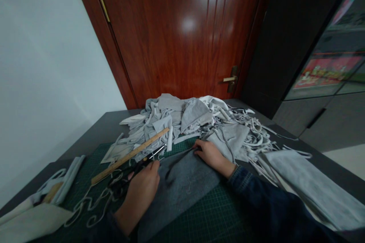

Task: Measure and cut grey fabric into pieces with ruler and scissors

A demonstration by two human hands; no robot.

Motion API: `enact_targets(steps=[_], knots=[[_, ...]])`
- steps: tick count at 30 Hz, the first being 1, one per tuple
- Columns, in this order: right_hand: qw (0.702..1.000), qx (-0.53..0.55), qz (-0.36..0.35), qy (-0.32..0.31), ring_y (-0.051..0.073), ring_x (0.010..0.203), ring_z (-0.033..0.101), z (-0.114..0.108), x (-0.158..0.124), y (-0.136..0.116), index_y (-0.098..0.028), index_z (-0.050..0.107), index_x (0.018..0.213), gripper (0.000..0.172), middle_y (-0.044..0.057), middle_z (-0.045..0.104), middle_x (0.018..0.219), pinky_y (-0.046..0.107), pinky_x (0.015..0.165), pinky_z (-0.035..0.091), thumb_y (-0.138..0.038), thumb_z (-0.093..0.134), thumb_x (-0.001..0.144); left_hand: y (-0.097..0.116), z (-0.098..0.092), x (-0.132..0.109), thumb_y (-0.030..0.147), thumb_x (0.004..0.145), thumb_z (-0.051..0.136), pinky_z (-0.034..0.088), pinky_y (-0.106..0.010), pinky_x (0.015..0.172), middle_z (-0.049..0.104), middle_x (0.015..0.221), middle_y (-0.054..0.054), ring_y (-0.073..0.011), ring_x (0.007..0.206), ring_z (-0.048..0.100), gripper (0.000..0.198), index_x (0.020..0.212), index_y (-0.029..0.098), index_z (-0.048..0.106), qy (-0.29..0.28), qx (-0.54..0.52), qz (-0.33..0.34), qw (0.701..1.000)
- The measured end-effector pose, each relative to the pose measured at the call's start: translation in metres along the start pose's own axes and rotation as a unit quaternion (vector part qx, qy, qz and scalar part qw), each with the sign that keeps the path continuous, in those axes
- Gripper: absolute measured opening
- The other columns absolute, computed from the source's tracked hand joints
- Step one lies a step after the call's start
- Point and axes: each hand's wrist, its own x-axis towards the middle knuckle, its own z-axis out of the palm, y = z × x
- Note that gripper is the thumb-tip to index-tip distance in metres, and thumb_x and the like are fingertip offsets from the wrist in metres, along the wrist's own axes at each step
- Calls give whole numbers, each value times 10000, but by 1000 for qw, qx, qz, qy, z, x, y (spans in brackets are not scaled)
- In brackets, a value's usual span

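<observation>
Your left hand lies at the near edge of the green cutting mat, its fingers curled shut round the black-handled scissors, blades pointing up the mat. Your right hand, out of a denim sleeve, rests at the far end of the dark grey cloth lying on the mat; its fingers lie pressed together on the cloth, and whether they pinch the thin dark strip there cannot be told. Keep that palm flat so the cloth stays taut ahead of the blades. On the mat's left lie white cords; a wooden ruler crosses its far edge; beyond the mat rise grey fabric scraps, then a red-brown wooden door.
</observation>
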Motion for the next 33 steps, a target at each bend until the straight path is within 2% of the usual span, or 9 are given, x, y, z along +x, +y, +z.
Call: enact_targets(steps=[3, 6, 11, 15, 18, 22, 26, 30, 33], knots=[[1000, -6, -7, 8, 221, 983, 668, -3, 1, 3, -183, 698, 940, 118, 85, 724, 1047, 283, 856, 474, -126, 738, 845, -9, 10, -9, 60, 977, 362, 473, -454, 1080, 673, 1355, -142, -277, 1256, 646, 430, 1320, 164, 601, 5, -1, 3, 1000], [1000, -8, -20, 1, 213, 961, 655, -5, 6, 7, -176, 706, 892, 105, 84, 710, 1021, 277, 848, 469, -120, 762, 823, -17, 10, -12, 109, 1001, 368, 456, -432, 1104, 673, 1322, -157, -274, 1249, 634, 364, 1232, 139, 648, 5, -12, -3, 1000], [999, -7, -49, -18, 212, 900, 647, -4, 11, 12, -187, 711, 811, 105, 55, 702, 905, 286, 829, 460, -99, 767, 807, -23, -6, -7, 158, 1015, 396, 467, -406, 1085, 695, 1229, -148, -273, 1205, 642, 319, 1116, 145, 698, -17, -22, -8, 1000], [997, 5, -74, -1, 218, 938, 628, -7, 6, 12, -189, 690, 820, 115, 56, 680, 926, 307, 875, 447, -82, 732, 827, -28, -14, -5, 176, 1004, 439, 467, -437, 1078, 709, 1188, -141, -297, 1187, 638, 290, 1070, 158, 721, -11, 2, -3, 1000], [995, 26, -91, 8, 204, 914, 622, -14, 4, 13, -191, 665, 822, 147, 50, 659, 947, 289, 827, 454, -58, 728, 811, -34, -11, -4, 194, 991, 480, 480, -458, 1055, 704, 1174, -133, -311, 1176, 633, 254, 1077, 173, 719, 6, 6, 20, 1000], [993, 51, -111, -2, 197, 862, 632, -24, 5, 15, -200, 647, 747, 200, 24, 659, 891, 281, 782, 465, -38, 764, 740, -41, -5, -4, 191, 990, 477, 514, -432, 1001, 678, 1207, -118, -276, 1125, 656, 242, 1101, 190, 693, 5, -24, 31, 999], [988, 64, -134, -37, 214, 951, 677, -25, 3, 13, -199, 688, 740, 196, 46, 735, 986, 298, 853, 488, -17, 756, 712, -42, -5, -4, 172, 989, 457, 520, -447, 988, 683, 1188, -114, -283, 1120, 657, 239, 1069, 188, 682, 4, -18, 48, 999], [986, 52, -144, -70, 219, 903, 705, -24, 1, 10, -213, 757, 793, 239, 28, 766, 874, 304, 867, 492, 6, 716, 709, -42, -7, -4, 158, 964, 482, 520, -461, 992, 686, 1122, -108, -292, 1109, 649, 214, 1022, 197, 684, 6, 2, 75, 997], [987, 43, -142, -60, 218, 901, 700, -29, 0, 8, -208, 769, 826, 231, 37, 765, 881, 297, 860, 483, -7, 718, 724, -44, -7, -4, 133, 937, 484, 545, -425, 941, 662, 1127, -106, -274, 1062, 663, 222, 1009, 205, 681, 4, -7, 97, 995]])
